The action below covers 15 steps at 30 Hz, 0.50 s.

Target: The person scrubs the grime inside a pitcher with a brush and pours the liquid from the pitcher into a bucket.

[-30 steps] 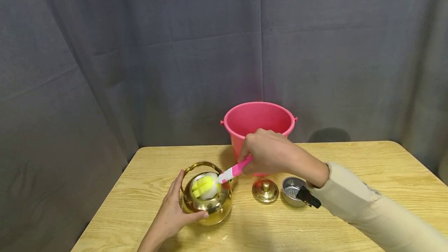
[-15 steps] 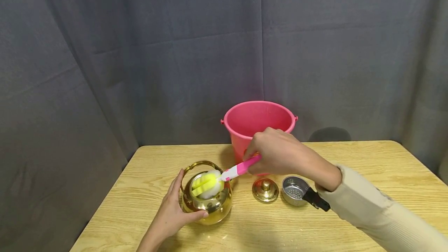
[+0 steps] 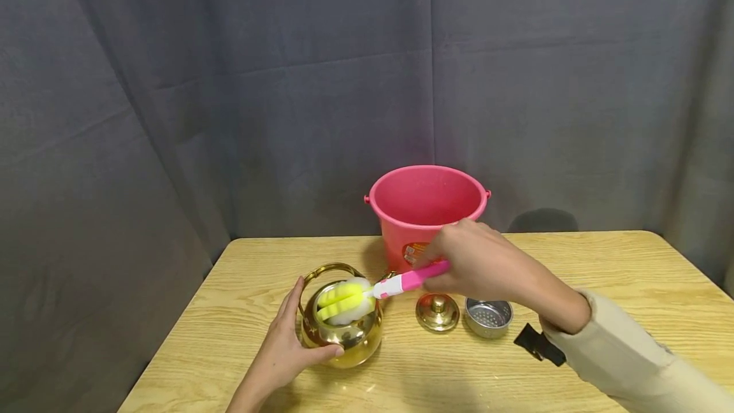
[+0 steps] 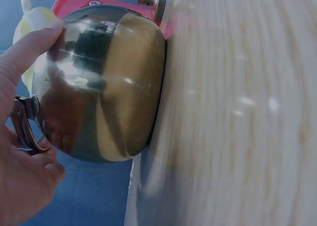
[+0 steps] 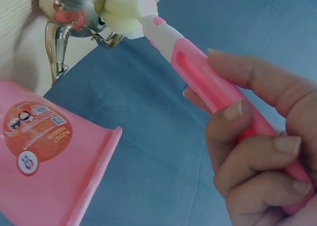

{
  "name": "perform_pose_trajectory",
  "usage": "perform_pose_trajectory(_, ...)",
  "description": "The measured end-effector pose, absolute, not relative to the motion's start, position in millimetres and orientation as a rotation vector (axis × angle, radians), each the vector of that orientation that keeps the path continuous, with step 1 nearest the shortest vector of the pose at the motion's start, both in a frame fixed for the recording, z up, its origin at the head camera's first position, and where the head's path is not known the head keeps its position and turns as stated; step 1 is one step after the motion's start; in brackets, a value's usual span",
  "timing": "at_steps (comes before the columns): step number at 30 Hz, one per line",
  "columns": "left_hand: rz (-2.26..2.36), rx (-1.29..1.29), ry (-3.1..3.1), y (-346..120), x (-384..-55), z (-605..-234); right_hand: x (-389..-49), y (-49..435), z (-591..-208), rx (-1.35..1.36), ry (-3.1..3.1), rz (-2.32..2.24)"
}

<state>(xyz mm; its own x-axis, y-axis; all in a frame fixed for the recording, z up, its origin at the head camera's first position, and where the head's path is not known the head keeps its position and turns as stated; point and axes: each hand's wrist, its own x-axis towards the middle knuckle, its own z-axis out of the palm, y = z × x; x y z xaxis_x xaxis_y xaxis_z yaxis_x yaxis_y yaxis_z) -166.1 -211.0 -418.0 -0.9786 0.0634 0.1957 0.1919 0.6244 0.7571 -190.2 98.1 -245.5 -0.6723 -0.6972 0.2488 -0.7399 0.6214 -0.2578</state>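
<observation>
A shiny gold teapot [image 3: 362, 344] with an upright loop handle stands on the table, its lid off. My left hand [image 3: 283, 338] holds its left side, thumb across the front and fingers by the handle; the left wrist view shows the thumb [image 4: 34, 46] on the body near the rim. My right hand [image 3: 478, 261] grips the pink handle of a sponge brush [image 5: 208, 80], fingers curled round it. The yellow-and-white sponge head [image 3: 346, 301] lies tilted at the teapot's mouth; whether its far end is inside is unclear. The spout is partly hidden behind the brush.
Behind the teapot a pink bucket [image 3: 395, 234] stands near the table's back edge. The gold lid [image 3: 437, 313] and a perforated metal strainer [image 3: 487, 320] lie to the right, below my right forearm. A grey curtain [image 3: 321, 113] hangs behind the wooden table [image 3: 241, 292].
My right hand has moved right, drawing the brush slightly outward and exposing more of its sponge head. The left hand and teapot have stayed nearly still. More of the strainer and bucket label shows.
</observation>
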Motion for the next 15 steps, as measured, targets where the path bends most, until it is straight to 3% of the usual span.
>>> perform_pose_trajectory(15, -1.291, -0.196, -2.711, -210.1, -166.6, -416.8, -179.5, 121.8, -275.9, 1.042, -2.710, 0.744)
